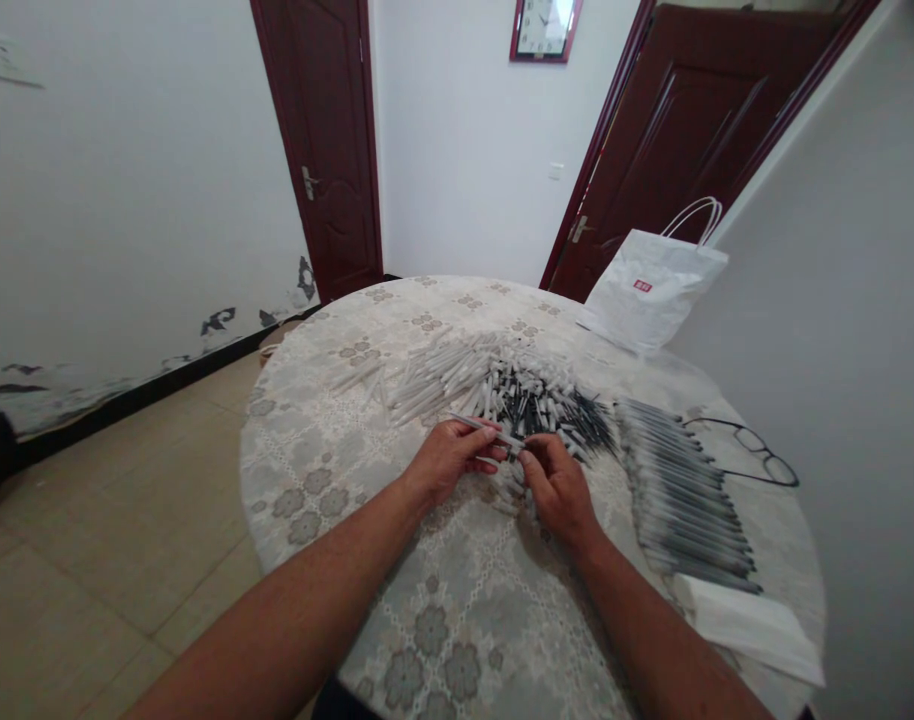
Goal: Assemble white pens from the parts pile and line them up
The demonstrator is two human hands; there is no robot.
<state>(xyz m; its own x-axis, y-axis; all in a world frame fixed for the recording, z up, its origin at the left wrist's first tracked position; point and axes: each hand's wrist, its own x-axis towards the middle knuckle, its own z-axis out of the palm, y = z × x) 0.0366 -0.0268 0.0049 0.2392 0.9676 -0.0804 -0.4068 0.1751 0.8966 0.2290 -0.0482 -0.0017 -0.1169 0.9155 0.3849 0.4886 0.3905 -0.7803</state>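
Observation:
My left hand (453,455) holds a slim, pale pen (476,424) between thumb and fingers, above the middle of the table. The pen slants down toward my right hand (558,485), whose thumb and fingers pinch its right end. Just beyond both hands lies a heap of white pen barrels (446,372). Black and white pen parts (528,405) are piled to its right, and dark thin refills (592,418) fan out at the pile's right edge. Small white pieces (508,482) lie partly hidden under my hands.
A row of pens (689,490) lies on the right side of the round table (299,440), beside eyeglasses (764,462). Nearer is a folded white packet (753,625). A white paper bag (656,290) stands at the back right. Two brown doors are behind.

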